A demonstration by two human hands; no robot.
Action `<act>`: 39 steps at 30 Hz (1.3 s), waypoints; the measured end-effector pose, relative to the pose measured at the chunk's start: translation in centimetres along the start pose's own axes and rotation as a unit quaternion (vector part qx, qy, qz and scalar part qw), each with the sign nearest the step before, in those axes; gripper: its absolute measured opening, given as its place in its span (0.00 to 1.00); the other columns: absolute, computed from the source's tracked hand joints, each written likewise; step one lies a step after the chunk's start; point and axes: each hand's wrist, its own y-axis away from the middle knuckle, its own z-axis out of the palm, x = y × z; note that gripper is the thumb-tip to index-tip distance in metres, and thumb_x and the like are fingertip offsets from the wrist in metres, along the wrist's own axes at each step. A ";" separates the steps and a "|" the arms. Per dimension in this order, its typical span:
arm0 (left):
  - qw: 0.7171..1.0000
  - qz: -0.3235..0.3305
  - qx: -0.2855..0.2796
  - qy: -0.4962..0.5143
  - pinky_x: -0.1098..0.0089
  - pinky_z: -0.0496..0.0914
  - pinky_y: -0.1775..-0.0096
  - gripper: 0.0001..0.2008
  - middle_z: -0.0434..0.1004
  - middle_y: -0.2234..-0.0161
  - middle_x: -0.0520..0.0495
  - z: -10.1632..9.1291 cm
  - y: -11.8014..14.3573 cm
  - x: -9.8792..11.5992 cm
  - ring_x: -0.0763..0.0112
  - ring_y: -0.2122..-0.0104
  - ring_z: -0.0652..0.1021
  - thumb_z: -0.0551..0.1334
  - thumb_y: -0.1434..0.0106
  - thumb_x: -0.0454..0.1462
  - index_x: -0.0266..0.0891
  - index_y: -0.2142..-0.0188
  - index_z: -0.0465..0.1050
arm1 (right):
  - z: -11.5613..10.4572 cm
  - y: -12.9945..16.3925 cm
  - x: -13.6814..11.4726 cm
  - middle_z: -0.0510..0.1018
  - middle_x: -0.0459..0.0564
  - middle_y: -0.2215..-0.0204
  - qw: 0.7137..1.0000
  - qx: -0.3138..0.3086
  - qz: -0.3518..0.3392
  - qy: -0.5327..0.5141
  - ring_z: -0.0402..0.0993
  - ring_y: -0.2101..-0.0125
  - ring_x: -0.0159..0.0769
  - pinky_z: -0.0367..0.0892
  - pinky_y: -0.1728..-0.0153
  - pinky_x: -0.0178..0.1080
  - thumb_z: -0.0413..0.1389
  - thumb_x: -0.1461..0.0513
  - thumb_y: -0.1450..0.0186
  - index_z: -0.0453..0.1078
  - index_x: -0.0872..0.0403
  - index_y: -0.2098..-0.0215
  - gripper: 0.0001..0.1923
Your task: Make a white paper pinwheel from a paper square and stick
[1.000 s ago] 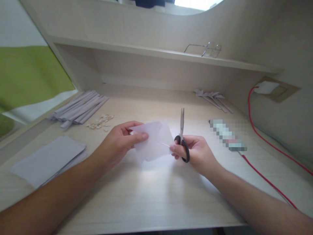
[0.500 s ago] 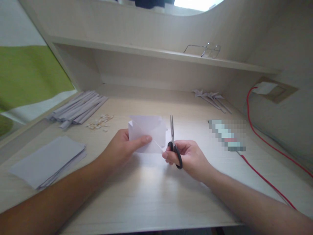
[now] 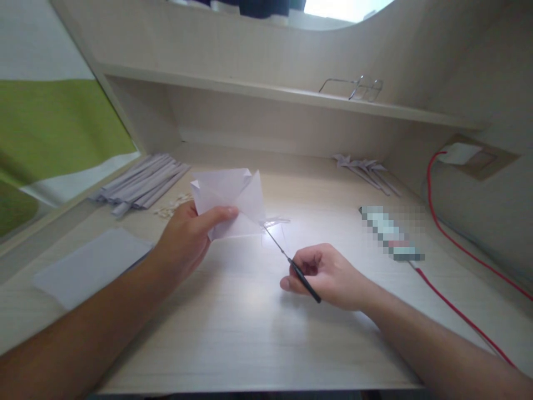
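Observation:
My left hand (image 3: 189, 236) pinches a square of white paper (image 3: 227, 191), its thumb flat on the front face and the other fingers behind it. Diagonal lines or cuts run in from the paper's corners, and some of its edges stand up a little. Black-handled scissors (image 3: 303, 279) are in my right hand (image 3: 327, 272), thumb and fingers closed about the handles. The scissors' blades point up and left, and their tips meet the paper's lower right corner. Behind that corner lie some thin, clear or whitish strips (image 3: 277, 221) on the desk.
Rolled paper sticks (image 3: 144, 180) lie at the left, near small pale pieces (image 3: 170, 206) and a stack of white sheets (image 3: 94, 266). Paper pinwheels (image 3: 364, 169) lie at the back right. A blurred-out device (image 3: 389, 233) with a red cable is on the right. Glasses (image 3: 362, 88) rest on the shelf.
My left hand has raised and turned the paper, moving it left. The scissors have swung from upright to slanting left, with their tips now at the paper's corner.

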 end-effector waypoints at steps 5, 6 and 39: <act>1.000 -0.005 -0.006 -0.004 0.68 0.73 0.60 0.10 0.83 0.63 0.47 -0.1 -0.1 -0.2 0.60 0.63 0.80 0.71 0.47 0.36 0.39 0.63 0.80 | 0.0 -0.1 0.1 0.59 0.39 0.83 1.000 0.015 0.006 0.016 0.53 0.80 0.27 0.47 0.80 0.34 0.65 0.49 0.40 0.68 0.55 0.79 0.22; 1.000 -0.005 -0.006 -0.003 0.69 0.73 0.60 0.10 0.83 0.63 0.47 -0.1 -0.1 -0.2 0.61 0.63 0.80 0.71 0.47 0.36 0.39 0.63 0.80 | 0.0 -0.1 0.1 0.59 0.39 0.83 1.000 0.018 0.006 0.020 0.53 0.80 0.27 0.47 0.80 0.34 0.65 0.50 0.40 0.68 0.55 0.79 0.21; 1.000 -0.001 0.021 -0.023 0.69 0.72 0.61 0.11 0.81 0.67 0.49 -0.3 -0.3 -0.9 0.66 0.67 0.78 0.72 0.47 0.36 0.37 0.62 0.81 | -2.0 1.0 -1.3 0.78 0.46 0.79 0.920 0.109 -0.029 0.376 0.68 0.79 0.33 0.51 0.78 0.37 0.64 0.61 0.42 0.77 0.51 0.73 0.03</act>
